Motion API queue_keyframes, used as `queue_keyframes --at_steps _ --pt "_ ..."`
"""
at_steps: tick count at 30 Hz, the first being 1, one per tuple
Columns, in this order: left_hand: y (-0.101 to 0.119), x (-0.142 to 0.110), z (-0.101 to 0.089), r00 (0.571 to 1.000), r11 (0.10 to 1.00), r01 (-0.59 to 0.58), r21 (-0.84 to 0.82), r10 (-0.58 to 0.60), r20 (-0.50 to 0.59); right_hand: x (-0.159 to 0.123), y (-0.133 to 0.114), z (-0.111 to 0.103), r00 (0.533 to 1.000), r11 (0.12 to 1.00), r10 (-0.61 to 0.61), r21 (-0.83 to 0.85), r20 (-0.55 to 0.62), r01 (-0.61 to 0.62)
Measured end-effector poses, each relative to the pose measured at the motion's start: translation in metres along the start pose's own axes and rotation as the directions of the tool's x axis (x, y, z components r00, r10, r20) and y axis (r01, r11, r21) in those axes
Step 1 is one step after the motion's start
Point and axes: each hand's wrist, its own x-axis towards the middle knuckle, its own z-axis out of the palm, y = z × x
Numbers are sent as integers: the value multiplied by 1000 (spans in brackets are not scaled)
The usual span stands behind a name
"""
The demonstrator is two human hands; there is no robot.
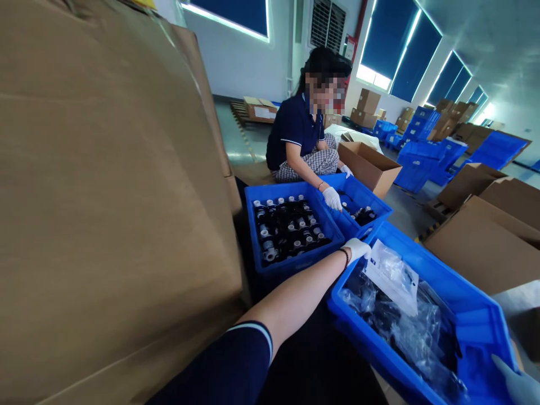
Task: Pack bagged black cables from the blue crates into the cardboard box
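A blue plastic bin [422, 256] lies tilted in front of me, holding clear plastic bags [422, 332] with dark items inside. On top is a clear bag with a white header [390, 281]. My left hand [358, 249], in a white glove, is closed on the bin's far left end, its fingertips close to that header. At the lower right edge of the view, my gloved right hand [518, 383] grips the near right end, thumb inside the wall; its other fingers are hidden.
Two more blue bins, one with rows of white-capped dark items [291, 225] and one with dark parts [365, 215], adjoin mine. A seated co-worker [299, 129] has gloved hands at the second. Large cardboard [113, 197] blocks the left; open cartons [485, 242] stand right.
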Motion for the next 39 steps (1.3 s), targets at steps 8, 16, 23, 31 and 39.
queue_keyframes --at_steps 8,16,23,31,39 --pt "-24 -7 -73 982 992 -116 -53 107 -154 -12 -45 2 980 997 -79 4 181 80" --pt "-48 -13 -116 969 998 -64 25 68 -237 -39 -83 18 957 948 -225 268 181 172" --pt "-57 -11 -143 962 981 10 194 43 -268 -56 -106 50 891 881 -312 452 330 141" --pt "-31 -23 -164 913 852 35 522 185 -364 -71 -133 58 917 848 -293 517 272 118" --pt "6 -85 -117 828 754 -36 656 390 -403 -119 -192 75 898 793 -320 604 303 79"
